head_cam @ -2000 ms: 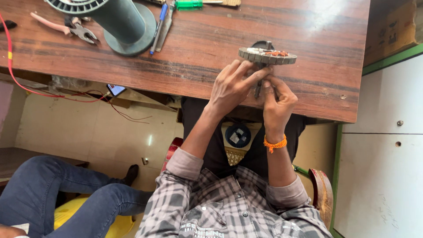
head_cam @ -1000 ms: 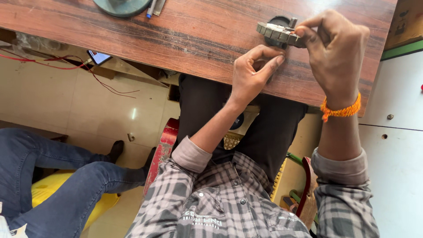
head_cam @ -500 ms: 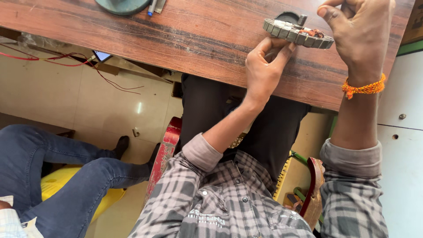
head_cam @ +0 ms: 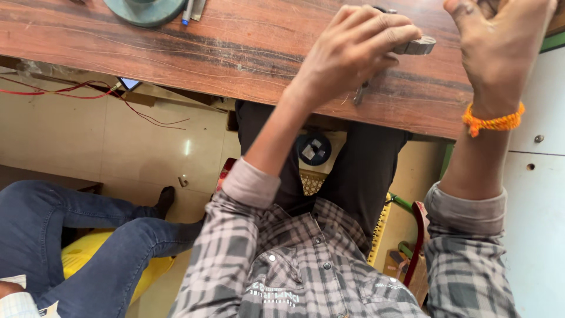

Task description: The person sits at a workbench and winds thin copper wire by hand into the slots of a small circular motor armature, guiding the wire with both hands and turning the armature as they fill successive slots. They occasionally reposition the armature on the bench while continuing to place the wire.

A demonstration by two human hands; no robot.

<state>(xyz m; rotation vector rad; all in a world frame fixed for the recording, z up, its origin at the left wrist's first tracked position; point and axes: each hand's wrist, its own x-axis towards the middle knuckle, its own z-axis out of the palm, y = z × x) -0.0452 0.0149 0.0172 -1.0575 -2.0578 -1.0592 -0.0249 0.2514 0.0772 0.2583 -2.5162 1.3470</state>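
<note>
From my remote seat, the head camera looks down past a checked shirt to a dark wooden surface [head_cam: 176, 53] with the person's two hands raised over its near edge. The left hand [head_cam: 353, 56] has its grip closed on a round grey toothed metal part [head_cam: 419, 45], fingers curled over the top so that only the right end of the part shows, just above the surface near its right side. The right hand [head_cam: 500, 47], an orange thread band [head_cam: 493, 121] at its wrist, is lifted beside the part; its fingers run out of frame, so I cannot tell whether that grip is wide, narrow or holding anything.

How far the work has come is hard to judge from here (the left hand hides most of the part): the part is in hand and off the surface, and I would guess it is mid-handling, not finished.

At the far left edge of the surface stand a green round base [head_cam: 144, 9] and a blue-tipped pen [head_cam: 187, 13]. Red wires [head_cam: 65, 91] trail under the surface on the left. No package or sign is plain to see; a small round dark emblem with pale squares [head_cam: 313, 149] sits on the dark clothing below. Another person's blue-jeaned legs [head_cam: 88, 235] rest over a yellow seat [head_cam: 88, 259] at near left.
</note>
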